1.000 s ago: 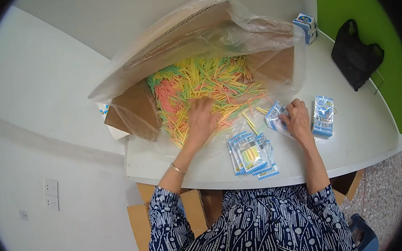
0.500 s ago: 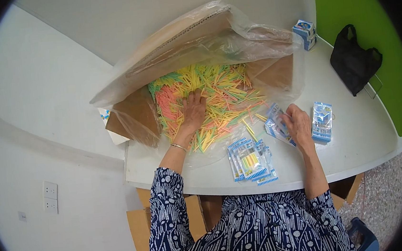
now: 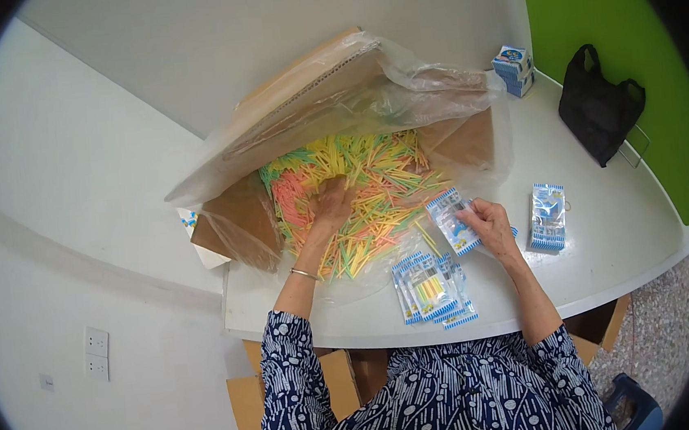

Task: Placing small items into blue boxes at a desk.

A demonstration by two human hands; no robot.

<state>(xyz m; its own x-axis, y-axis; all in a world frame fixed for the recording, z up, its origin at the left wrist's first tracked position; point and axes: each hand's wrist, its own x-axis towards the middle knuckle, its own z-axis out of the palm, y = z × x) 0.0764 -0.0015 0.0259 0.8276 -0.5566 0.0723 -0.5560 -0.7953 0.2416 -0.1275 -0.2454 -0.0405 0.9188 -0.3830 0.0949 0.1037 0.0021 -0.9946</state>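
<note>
My left hand (image 3: 332, 204) is down in a heap of thin pastel sticks (image 3: 382, 175), yellow, green, pink and orange, inside a plastic-lined cardboard box (image 3: 460, 135). Its fingertips are sunk among the sticks, so I cannot make out whether it grips any. Between thumb and fingers, my right hand (image 3: 490, 225) pinches a clear packet (image 3: 451, 220) with blue striped ends, held up beside the box's near right corner. Just below lie several overlapping packets (image 3: 430, 289); the top one shows a row of coloured sticks inside.
Flat packets (image 3: 547, 218) are stacked on the white table (image 3: 602, 250) to the right. Small blue-and-white boxes (image 3: 514, 69) stand at the back, near a black bag (image 3: 601, 106) by the green wall. Clear plastic sheeting (image 3: 343, 293) spills over the box's front.
My right hand has shifted slightly left, bringing its packet up and tilting its face into fuller view. My left hand's fingers have sunk deeper into the sticks. The view has moved a little.
</note>
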